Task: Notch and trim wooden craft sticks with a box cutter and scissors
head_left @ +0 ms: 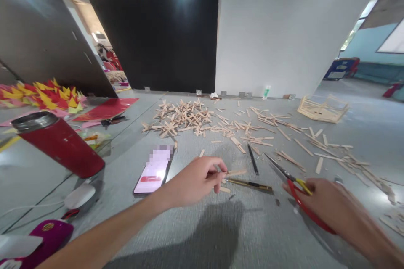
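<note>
My left hand (202, 178), at the middle of the grey table (195, 227), pinches a short wooden stick (237, 172) between thumb and fingers. The stick points right, just above a yellow and black craft knife (252, 184) lying on the table. At the right, my right hand (328, 201) is closed round scissors (303, 201) with red and yellow handles. Their blades point up and left and look closed. Between the hands lies a black pen-like tool (253, 159). Beyond them is a pile of wooden sticks (186, 117).
A phone (154, 170) lies left of my left hand. Further left stand a red flask (63, 147), a white charger (80, 195) and folded paper pieces (44, 94). A small stick frame (323, 111) sits at the back right. Black and white panels (293, 42) stand behind.
</note>
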The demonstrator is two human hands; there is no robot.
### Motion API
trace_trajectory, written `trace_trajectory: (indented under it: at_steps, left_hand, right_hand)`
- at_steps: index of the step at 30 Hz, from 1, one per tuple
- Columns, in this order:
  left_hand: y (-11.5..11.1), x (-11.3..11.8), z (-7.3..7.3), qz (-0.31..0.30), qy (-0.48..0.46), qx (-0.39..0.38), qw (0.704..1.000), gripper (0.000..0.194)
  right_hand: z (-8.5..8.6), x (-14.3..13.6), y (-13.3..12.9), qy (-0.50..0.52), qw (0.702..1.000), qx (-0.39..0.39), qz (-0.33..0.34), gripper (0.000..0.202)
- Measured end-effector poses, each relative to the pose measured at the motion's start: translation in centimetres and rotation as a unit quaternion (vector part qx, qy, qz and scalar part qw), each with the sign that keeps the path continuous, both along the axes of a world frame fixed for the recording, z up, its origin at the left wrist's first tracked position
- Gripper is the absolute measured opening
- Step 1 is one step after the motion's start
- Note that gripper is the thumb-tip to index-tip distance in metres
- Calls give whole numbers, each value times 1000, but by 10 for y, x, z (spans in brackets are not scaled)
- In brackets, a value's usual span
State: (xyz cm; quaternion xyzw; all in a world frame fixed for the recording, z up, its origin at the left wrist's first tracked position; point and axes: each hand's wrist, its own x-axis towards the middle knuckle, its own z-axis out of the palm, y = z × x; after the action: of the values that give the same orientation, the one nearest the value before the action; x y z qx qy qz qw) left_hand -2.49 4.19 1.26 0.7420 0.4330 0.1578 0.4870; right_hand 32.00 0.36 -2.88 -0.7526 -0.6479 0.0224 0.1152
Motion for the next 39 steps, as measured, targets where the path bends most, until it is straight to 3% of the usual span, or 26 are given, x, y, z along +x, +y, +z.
trace_trajectory:
  at_steps: [3,6,8,10,12,15,20,24,28,32,39]
  left_hand:
    - [9,-3,-13,-39,21,-33,998,18]
    - [16,-4,-28,-63,36,-56,996,15]
    - [19,-4,-35,-72,44,-71,994,12]
    - [21,-3,-40,-80,50,-83,992,10]
    - [21,-3,-43,-84,54,-90,991,10]
    - [18,-1,-45,-83,53,-101,990,10]
    - [13,5,-54,-67,38,-113,991,15]
    - [10,11,-59,-59,23,-116,991,26]
    - [9,14,-60,-52,13,-113,992,33]
    - [9,16,-61,-50,10,-104,993,39]
    - [8,16,-63,-48,19,-107,993,38]
  right_hand:
    - [-10,28,8,-59,996,-69,-16,49]
    - [-19,33,3,-84,995,-44,3,44]
    - [-26,20,-1,-103,994,9,33,38]
    - [-32,-3,-2,-94,988,61,106,37]
    - [-38,-31,1,-69,975,54,206,37]
    - [-42,-63,6,-48,958,33,281,31]
    - [-36,-71,-3,-10,968,22,248,26]
    - [-33,-75,-25,102,971,1,217,28]
    - [-43,-81,-42,187,947,5,263,38]
    - [-52,-78,-44,165,925,98,328,41]
    - [-50,-74,-41,75,911,143,378,46]
